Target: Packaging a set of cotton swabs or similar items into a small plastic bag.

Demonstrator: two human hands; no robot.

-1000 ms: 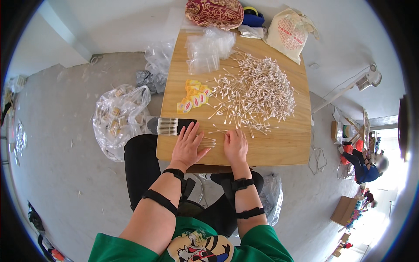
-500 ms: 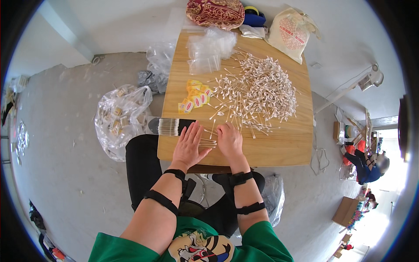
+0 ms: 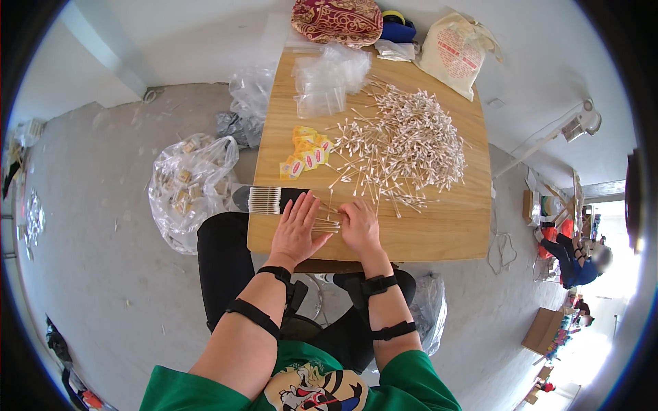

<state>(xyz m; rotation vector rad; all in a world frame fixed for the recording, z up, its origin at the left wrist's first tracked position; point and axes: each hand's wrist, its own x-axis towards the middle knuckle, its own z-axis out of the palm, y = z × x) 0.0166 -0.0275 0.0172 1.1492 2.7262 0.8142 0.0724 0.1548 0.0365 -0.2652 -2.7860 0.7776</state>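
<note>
My left hand (image 3: 295, 231) lies flat near the table's front edge, fingers outstretched, its fingertips over the end of a black strip (image 3: 293, 194). Beside those fingertips, a neat row of cotton swabs (image 3: 264, 201) lies side by side across the strip. A few loose swabs (image 3: 327, 225) stick out from under that hand toward the right. My right hand (image 3: 360, 227) is closed in a pinch at the end of a cotton swab (image 3: 331, 208); its fingertips partly hide it. Beyond both hands spreads a big heap of cotton swabs (image 3: 421, 140).
Yellow-and-white packets (image 3: 306, 156) and clear plastic bags (image 3: 322, 85) lie on the wooden table (image 3: 439, 236). A cloth drawstring bag (image 3: 456, 55), a red patterned pouch (image 3: 337, 22) and a blue tape dispenser (image 3: 397, 29) line the far edge. A filled plastic bag (image 3: 192, 188) sits left of the table.
My right hand has shifted slightly left and toward me, closer to the loose swabs beside my left hand. The left hand stays where it was.
</note>
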